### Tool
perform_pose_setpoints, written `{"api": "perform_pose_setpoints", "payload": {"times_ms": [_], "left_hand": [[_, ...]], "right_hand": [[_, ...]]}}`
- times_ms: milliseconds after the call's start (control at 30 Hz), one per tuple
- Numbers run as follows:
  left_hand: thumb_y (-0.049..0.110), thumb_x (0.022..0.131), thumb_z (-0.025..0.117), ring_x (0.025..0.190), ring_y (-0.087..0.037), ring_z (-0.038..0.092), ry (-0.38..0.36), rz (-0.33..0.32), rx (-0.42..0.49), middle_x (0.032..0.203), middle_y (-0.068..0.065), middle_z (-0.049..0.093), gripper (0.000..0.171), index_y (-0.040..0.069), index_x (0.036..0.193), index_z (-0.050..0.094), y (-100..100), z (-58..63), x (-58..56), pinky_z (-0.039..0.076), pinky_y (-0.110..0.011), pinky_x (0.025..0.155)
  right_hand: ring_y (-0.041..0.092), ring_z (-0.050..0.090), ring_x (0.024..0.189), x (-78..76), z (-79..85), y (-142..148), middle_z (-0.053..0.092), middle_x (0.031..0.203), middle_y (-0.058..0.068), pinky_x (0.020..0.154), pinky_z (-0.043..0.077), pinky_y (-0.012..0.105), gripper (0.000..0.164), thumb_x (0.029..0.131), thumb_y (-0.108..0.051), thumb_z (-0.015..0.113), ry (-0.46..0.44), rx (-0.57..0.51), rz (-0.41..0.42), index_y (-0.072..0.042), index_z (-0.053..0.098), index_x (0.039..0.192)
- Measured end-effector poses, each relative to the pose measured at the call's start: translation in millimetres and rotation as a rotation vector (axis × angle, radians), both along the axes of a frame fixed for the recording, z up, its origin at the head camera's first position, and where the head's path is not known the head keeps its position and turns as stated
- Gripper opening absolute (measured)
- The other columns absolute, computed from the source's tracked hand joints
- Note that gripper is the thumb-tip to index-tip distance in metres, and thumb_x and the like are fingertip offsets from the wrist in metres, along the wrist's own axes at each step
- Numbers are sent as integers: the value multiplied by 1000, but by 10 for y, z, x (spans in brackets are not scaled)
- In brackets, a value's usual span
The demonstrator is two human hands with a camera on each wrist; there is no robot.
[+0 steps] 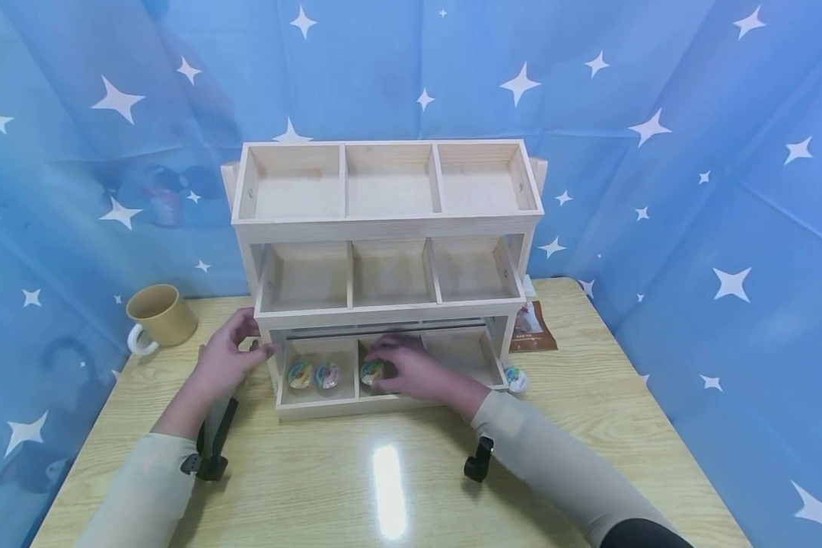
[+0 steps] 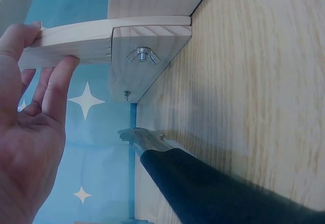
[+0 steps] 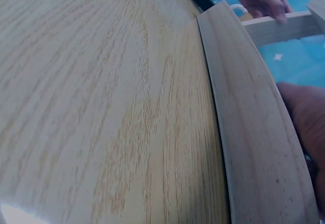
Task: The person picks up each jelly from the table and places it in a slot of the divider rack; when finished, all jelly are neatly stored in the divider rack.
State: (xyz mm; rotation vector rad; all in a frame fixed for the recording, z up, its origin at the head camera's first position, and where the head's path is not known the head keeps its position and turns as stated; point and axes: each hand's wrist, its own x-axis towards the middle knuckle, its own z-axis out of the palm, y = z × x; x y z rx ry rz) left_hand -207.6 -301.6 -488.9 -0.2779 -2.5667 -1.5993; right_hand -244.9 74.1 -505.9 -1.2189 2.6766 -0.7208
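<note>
A: "Step?"
B: "Right hand (image 1: 411, 371) is apparently pinching a round, shiny packet (image 1: 371, 372) midway along the bottom tray (image 1: 315, 412), six o'clock; probably placing it. Left hand (image 1: 227, 364) is gripping the pale-grained wooden rack (image 1: 390, 227), eight o'clock."
A: "Next move?"
B: "Probably calling for loosened fingers; two similar packets (image 1: 301, 376) are sitting around seven."

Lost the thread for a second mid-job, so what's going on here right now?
A person's left grip holds the side of the rack. The right grip reaches into the middle section of its bottom tier, fingers around a small round pack; whether they pinch it, I can't tell. Two packs sit in that tier's left section, and another lies right of the rack on the table.
</note>
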Motion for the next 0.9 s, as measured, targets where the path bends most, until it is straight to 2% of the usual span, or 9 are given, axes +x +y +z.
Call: {"api": "perform_pose_setpoints", "payload": {"times_ms": [400, 533, 733, 900], "left_hand": [[10, 100, 84, 126, -30, 58, -5, -2, 6, 132, -21, 67, 62, 7, 154, 53, 1, -3, 3, 37, -75, 117], [9, 99, 84, 124, -26, 59, 1, -3, 7, 132, -21, 67, 62, 7, 154, 53, 9, 4, 4, 38, -74, 118], [7, 99, 83, 120, -17, 60, 12, -2, 6, 130, -21, 68, 60, 6, 152, 55, 12, -2, 3, 38, -74, 117], [6, 100, 82, 120, -17, 60, 12, 0, 2, 130, -22, 67, 59, 5, 152, 54, 24, 9, 6, 37, -75, 118]], "right_hand": [[26, 56, 141, -7, -21, -10, 64, 150, 5, 123, 43, 47, 50, 96, -37, 86, 13, 11, -17, -16, 74, 139], [25, 56, 140, -16, -33, -3, 64, 149, 4, 122, 44, 47, 52, 95, -39, 87, 11, 0, -21, -16, 74, 139], [25, 58, 136, -7, 7, 22, 65, 145, 5, 118, 48, 46, 50, 95, -35, 88, -3, -59, -13, -13, 74, 138], [28, 58, 136, 28, 37, 107, 64, 145, 10, 116, 50, 49, 48, 94, -28, 90, -22, -142, -18, -9, 75, 136]]}}
